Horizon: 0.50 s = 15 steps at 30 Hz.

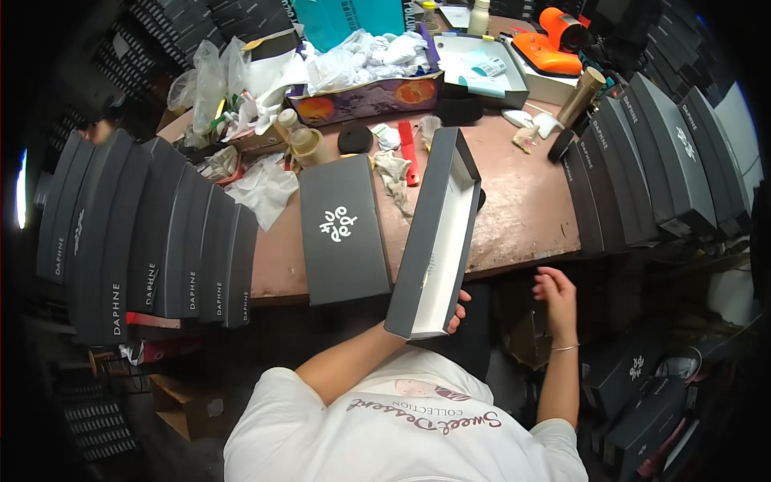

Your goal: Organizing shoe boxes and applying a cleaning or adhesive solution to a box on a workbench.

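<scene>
My left hand (pixel 459 312) is closed around the near end of a long dark grey shoe box part (pixel 426 241), a lid or a tray. This part stands tilted on its side over the table, its white hollow inside turned to the right. Most of the left hand is hidden behind it; only fingertips show. Beside it on the left, a closed-looking dark grey shoe box (pixel 344 261) with white lettering lies flat at the table's front edge. My right hand (pixel 556 293) hovers off the front edge, fingers loosely bent and apart, with nothing visible in them.
Rows of dark shoe boxes stand upright at left (pixel 169 233) and right (pixel 654 161). Behind are a purple carton (pixel 361 100) of crumpled white paper, a red brush (pixel 408 153), a bottle (pixel 305 145), a metallic flask (pixel 582 96) and an orange tool (pixel 554 48). Cardboard boxes sit below.
</scene>
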Tool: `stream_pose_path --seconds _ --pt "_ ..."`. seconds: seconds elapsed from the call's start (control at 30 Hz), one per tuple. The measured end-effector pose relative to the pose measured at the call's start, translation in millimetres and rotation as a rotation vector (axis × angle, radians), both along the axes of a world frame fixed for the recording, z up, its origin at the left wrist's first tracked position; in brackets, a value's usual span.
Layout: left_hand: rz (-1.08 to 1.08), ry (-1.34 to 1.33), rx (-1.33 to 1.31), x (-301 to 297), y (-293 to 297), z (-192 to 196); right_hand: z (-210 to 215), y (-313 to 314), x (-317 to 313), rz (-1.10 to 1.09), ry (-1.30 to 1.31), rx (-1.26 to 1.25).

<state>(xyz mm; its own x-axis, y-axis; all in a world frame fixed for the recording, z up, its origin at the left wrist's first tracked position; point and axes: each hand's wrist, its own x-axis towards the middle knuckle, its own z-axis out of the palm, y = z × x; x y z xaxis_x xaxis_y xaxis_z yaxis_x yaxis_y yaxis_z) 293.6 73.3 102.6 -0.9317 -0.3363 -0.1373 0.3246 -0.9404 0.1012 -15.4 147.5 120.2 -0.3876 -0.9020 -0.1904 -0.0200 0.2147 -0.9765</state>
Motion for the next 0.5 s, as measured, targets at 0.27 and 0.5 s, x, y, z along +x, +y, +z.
stream_pose_path --seconds 0.27,0.5 --pt "0.238 -0.094 -0.379 -6.8 11.6 -23.1 73.5 -21.1 161.8 0.502 -0.523 -0.174" --pt "0.105 -0.512 -0.305 -0.7 16.4 0.0 73.2 -13.3 171.5 0.421 -0.491 -0.122"
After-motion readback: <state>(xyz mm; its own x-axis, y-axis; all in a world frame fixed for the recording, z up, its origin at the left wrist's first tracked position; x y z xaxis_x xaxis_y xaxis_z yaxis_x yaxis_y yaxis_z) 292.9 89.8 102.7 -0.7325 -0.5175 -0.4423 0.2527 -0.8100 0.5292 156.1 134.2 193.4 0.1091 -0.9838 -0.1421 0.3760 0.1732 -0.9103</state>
